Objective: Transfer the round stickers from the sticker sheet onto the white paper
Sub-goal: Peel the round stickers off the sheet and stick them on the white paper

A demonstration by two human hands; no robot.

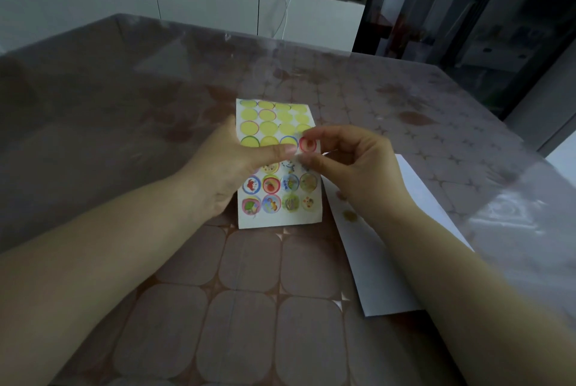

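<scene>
1. My right hand [352, 164] has its fingers curled in. The forefinger and thumb pinch the red-ringed sticker [308, 145] at the right edge of the sticker sheet [280, 217].
2. My left hand [227, 167] lies over the sheet's left side, its thumb stretched straight across the middle row and pressing down.
3. My other left fingers are tucked under the palm, so I cannot tell whether they grip the sheet's edge.
4. My right fingertips are blurred, so I cannot make out how far the sticker has lifted from the sheet.
5. The sheet lies flat on the table [249, 292], with yellow blank rounds above my thumb and picture stickers below it.
6. The white paper [389, 261] lies just right of the sheet, under my right wrist and forearm, which hide part of it. A yellowish sticker [349, 215] sits on it near my wrist.
</scene>
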